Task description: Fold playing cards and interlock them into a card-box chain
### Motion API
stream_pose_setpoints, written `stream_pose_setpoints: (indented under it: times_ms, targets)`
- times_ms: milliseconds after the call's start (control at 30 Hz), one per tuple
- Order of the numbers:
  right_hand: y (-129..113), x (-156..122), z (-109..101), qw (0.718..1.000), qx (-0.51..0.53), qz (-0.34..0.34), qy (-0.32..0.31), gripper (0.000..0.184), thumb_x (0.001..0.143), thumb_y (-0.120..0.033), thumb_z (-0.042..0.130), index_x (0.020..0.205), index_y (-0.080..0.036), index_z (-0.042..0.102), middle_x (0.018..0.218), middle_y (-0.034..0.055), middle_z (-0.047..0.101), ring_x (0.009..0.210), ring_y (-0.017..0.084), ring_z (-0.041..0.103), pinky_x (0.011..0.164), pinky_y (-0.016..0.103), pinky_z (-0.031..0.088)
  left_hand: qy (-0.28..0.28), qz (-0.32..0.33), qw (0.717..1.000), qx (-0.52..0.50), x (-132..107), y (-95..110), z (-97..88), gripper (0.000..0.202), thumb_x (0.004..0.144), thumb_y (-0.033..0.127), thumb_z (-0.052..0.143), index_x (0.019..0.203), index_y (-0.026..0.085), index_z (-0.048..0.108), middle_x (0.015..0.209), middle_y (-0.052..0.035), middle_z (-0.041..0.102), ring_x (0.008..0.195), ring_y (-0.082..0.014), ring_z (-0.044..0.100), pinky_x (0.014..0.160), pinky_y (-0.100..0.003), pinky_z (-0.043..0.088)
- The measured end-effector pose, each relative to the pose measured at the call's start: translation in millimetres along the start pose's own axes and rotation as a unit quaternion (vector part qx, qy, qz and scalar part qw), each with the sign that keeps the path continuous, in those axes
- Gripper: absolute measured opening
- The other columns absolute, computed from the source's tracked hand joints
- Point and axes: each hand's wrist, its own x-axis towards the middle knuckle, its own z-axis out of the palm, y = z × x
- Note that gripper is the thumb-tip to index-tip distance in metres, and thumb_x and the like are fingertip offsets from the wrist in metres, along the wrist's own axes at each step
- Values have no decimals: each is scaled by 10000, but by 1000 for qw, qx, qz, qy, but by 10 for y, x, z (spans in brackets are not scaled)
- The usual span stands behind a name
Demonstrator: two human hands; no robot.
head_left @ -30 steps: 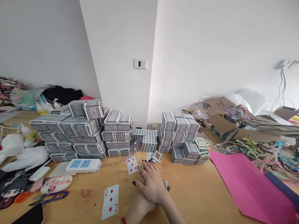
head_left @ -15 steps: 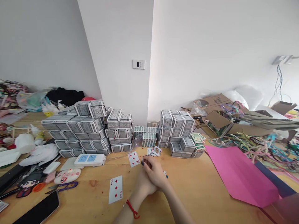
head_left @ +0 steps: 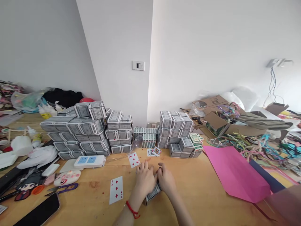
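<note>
My left hand [head_left: 145,180] and my right hand [head_left: 166,180] lie side by side on the wooden table [head_left: 202,194], both closed around a grey-patterned deck of cards [head_left: 152,194] that shows below them. A red cord bracelet [head_left: 132,210] sits on my left wrist. A three of diamonds [head_left: 116,190] lies face up to the left. A second diamond card [head_left: 134,159] lies just beyond my left hand. A few loose face cards [head_left: 154,152] lie farther back.
Stacks of boxed card decks [head_left: 80,131] and a second pile of such boxes [head_left: 177,133] line the wall. A white power strip [head_left: 89,161], purple scissors [head_left: 62,188] and a phone [head_left: 39,213] lie at left. Pink paper [head_left: 235,174], cardboard boxes [head_left: 225,122] and coloured cords [head_left: 256,146] fill the right.
My right hand lay on top of my left hand before. The hands have come apart and now sit side by side, with the deck showing beneath them.
</note>
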Motion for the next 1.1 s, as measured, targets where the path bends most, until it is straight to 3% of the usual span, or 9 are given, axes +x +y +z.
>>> stream_pose_setpoints:
  times_ms: [100, 167, 300, 433, 533, 733, 900, 1033, 1100]
  targets:
    - [-25, 74, -14, 998, -48, 11, -29, 351, 852, -197, 262, 1117, -129, 481, 971, 137, 653, 914, 204, 611, 719, 269, 414, -25, 8, 999, -24, 10, -112, -71, 387, 842, 382, 300, 1092, 219, 546, 1094, -124, 545, 1017, -285, 478, 807, -420, 350]
    - [-22, 133, -19, 995, -80, 7, -52, 350, 847, -176, 270, 1093, -114, 510, 959, 162, 655, 912, 221, 614, 720, 287, 412, -53, -23, 997, -55, 52, -194, -77, 372, 851, 328, 291, 1090, 199, 545, 1041, -122, 582, 962, -258, 526, 770, -369, 376]
    - [-27, 249, -37, 992, -88, -17, -87, 299, 789, -143, 356, 935, -92, 612, 888, 202, 667, 850, 265, 626, 697, 324, 416, -91, -73, 990, -81, 204, -314, -8, 486, 868, 380, 226, 824, 135, 643, 830, -151, 651, 775, -250, 602, 652, -333, 399]
    - [-82, 309, -73, 989, -49, -68, -122, 302, 748, -121, 374, 841, -145, 660, 888, 118, 688, 825, 208, 627, 703, 273, 421, -92, -75, 989, -93, 362, -308, 51, 393, 838, 351, 328, 783, 119, 640, 817, -170, 655, 771, -252, 607, 635, -321, 389]
    - [-91, 315, -85, 986, -16, -96, -138, 317, 741, -122, 364, 835, -172, 663, 825, 54, 700, 757, 167, 630, 668, 234, 425, -91, -38, 988, -121, 426, -272, 57, 268, 808, 269, 396, 779, 146, 632, 829, -132, 656, 785, -227, 601, 653, -301, 376]
    - [18, 329, -13, 989, 68, -52, -118, 350, 803, -154, 289, 957, -151, 604, 732, 44, 693, 693, 166, 629, 679, 262, 426, -91, 4, 978, -190, 454, -325, 123, 299, 840, 205, 317, 804, 172, 612, 773, -60, 657, 702, -159, 591, 589, -238, 358]
    - [-4, 299, -14, 991, -40, -54, -118, 337, 795, -108, 319, 1043, -155, 542, 744, 72, 688, 718, 184, 635, 668, 262, 411, -84, -17, 974, -208, 467, -343, 210, 319, 857, 200, 272, 854, 163, 589, 769, -75, 649, 675, -165, 587, 552, -247, 341]
    - [-71, 220, -22, 977, -192, -72, -60, 343, 761, -88, 372, 1066, -149, 517, 839, 136, 674, 811, 267, 627, 696, 338, 396, -79, -34, 975, -206, 421, -287, 196, 288, 848, 191, 288, 896, 162, 571, 801, -96, 647, 709, -192, 596, 565, -269, 342]
    - [-85, 193, -12, 973, -216, -69, -37, 323, 764, -93, 384, 1052, -150, 518, 831, 144, 670, 818, 280, 623, 712, 359, 388, -83, -57, 971, -217, 398, -251, 168, 272, 841, 202, 306, 892, 162, 571, 797, -106, 648, 724, -212, 603, 582, -284, 350]
